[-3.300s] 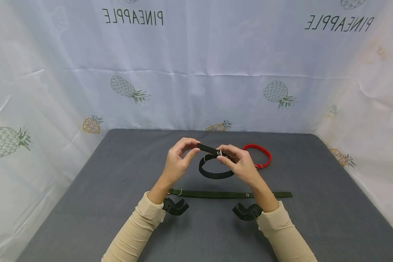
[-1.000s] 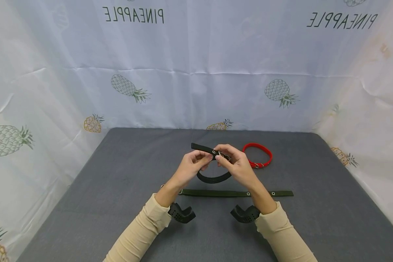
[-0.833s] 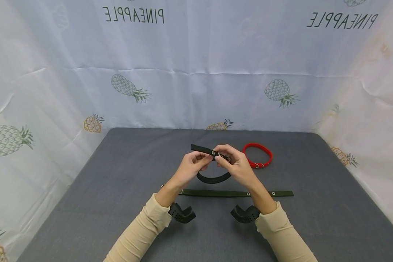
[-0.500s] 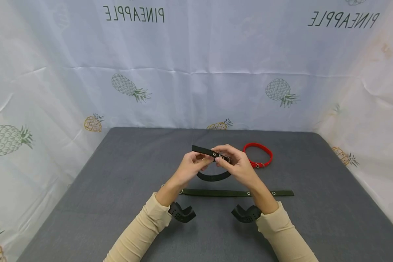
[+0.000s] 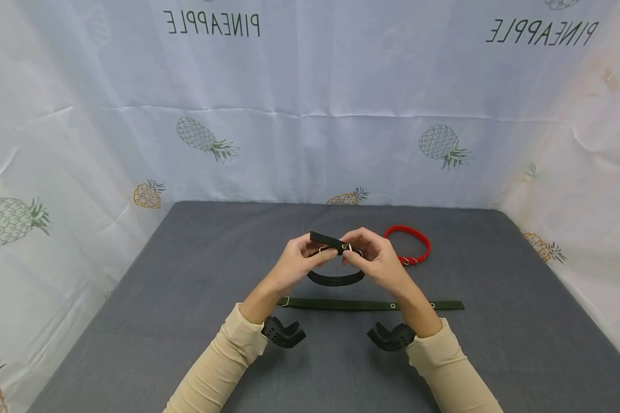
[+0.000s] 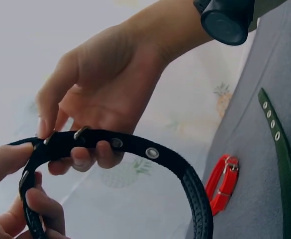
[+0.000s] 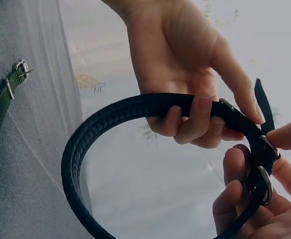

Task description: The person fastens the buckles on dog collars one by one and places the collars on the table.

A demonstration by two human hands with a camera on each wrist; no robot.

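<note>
A black collar (image 5: 336,280) is bent into a loop and held up above the table between both hands. My left hand (image 5: 291,264) pinches its band left of the buckle, fingers curled underneath in the right wrist view. My right hand (image 5: 379,261) grips the buckle end, thumb and forefinger close on the metal buckle (image 7: 269,147). The collar's free tail (image 5: 324,238) sticks out leftward over the left fingers. Metal eyelets (image 6: 152,153) show along the band in the left wrist view. Fingers partly hide the buckle in the head view.
A green collar (image 5: 341,304) lies stretched flat across the grey table (image 5: 212,246), nearer than the hands. Behind the right hand sits a red collar (image 5: 418,235), buckled into a ring. A white pineapple-print curtain (image 5: 310,155) stands around the table's back and sides.
The left hand has left the tail's tip and grips the band nearer the buckle. Lately the tail has shifted slightly right and down. The right hand stays at the buckle; red and green collars unmoved.
</note>
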